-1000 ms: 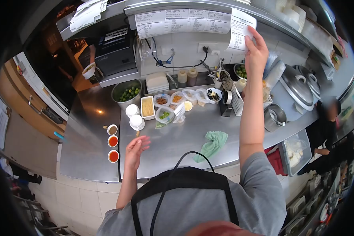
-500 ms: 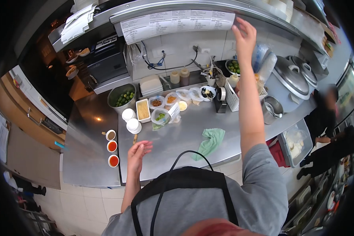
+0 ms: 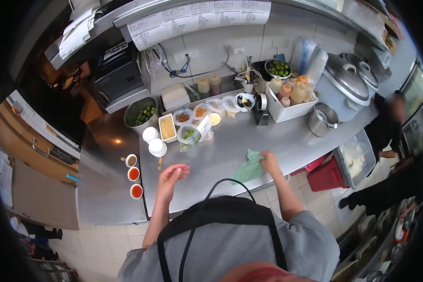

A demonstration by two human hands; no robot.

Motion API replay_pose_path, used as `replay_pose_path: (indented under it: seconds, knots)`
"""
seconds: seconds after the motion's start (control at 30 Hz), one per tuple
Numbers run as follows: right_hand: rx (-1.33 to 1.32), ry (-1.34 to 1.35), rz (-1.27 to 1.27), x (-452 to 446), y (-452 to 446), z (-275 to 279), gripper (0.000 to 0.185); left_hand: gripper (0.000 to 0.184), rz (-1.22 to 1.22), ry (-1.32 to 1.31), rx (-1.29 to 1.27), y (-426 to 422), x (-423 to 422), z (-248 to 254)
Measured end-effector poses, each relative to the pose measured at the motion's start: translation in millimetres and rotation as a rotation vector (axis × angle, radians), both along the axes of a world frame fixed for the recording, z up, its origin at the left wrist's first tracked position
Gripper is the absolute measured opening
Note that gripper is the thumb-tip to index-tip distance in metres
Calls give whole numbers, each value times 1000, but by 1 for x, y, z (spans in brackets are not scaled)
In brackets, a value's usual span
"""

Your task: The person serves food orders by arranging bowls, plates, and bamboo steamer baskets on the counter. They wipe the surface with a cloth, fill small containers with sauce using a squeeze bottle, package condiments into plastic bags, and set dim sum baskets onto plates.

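On the steel counter [image 3: 207, 162] lies a crumpled green cloth [image 3: 250, 168]. My right hand [image 3: 270, 163] is at its right edge, the fingers closed on the fabric. Over the front part of the counter hovers my left hand [image 3: 171, 179], holding nothing, fingers loosely extended and apart. Beyond that hand are stacks of white cups [image 3: 157, 147]. Further left stand three small white cups, one with brown sauce [image 3: 131, 160] and two with red sauce [image 3: 133, 174].
Tubs of toppings [image 3: 189, 135] and a bowl of green limes [image 3: 144, 114] line the back. On the right are a white basket of squeeze bottles [image 3: 291, 101], a metal pot [image 3: 323, 119] and large lidded pots [image 3: 347, 80]. A person in dark clothes [image 3: 385, 127] stands beyond the counter's right end.
My right hand has come down from the printed slips on the rail to the green cloth. My left hand has shifted slightly right. The camera view has turned a little.
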State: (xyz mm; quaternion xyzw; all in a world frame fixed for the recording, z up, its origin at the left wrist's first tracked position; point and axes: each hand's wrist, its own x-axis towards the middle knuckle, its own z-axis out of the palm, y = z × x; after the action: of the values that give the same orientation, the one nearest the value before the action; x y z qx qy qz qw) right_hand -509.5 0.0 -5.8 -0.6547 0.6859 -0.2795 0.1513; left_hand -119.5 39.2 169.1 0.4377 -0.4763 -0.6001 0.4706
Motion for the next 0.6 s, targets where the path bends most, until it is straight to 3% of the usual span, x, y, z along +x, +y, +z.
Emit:
replay_pose_path:
  seconds: [0.07,0.1,0.2,0.27,0.3,0.37,0.43,0.6]
  knots:
    - [-159,-5,-171,-34,7,7,29,21,-21,-27,-11,-4,0,2]
    - [-125,-92,-284,-51,11,25,29,21,-16,-41,-32,-5,0,4]
    - [-106,-22,-503,-104,10,56,25,21,-3,-46,-44,-3,2,7]
    - [-73,45,-496,-139,-2,34,43,21,-4,-33,-62,-2,6,6]
    - [-57,49,-485,-129,-6,28,43,21,7,-32,-45,-1,8,5]
    - [249,339,-704,-97,-16,13,68,21,19,-60,-52,4,13,5]
    - [298,375,-653,-74,-38,-3,81,21,53,-65,-19,9,21,2]
    - [-3,537,-101,59,-62,-20,77,22,118,-90,-4,24,46,-5]
